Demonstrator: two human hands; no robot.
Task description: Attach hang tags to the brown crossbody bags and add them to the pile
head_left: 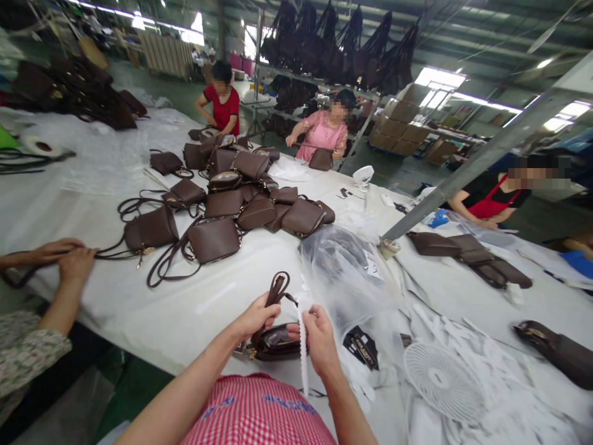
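A looped brown strap (278, 287) rises from my left hand (260, 314), whose fingers are closed round it. My right hand (317, 337) pinches a long white strip (304, 358) with a scalloped edge, which hangs down in front of the bag. Between and just below both hands, a small brown bag (275, 346) lies at the table's near edge, its zipped top towards me. Some fingers of my right hand reach behind the strip, over the bag's right end.
Brown bags (215, 241) are heaped ahead. Clear plastic (343, 278), black tags (361, 347) and a white fan (442, 380) lie to the right. At left, a person's hands (76, 259) hold a strap. A metal post (463, 170) slants across the right; more people stand beyond.
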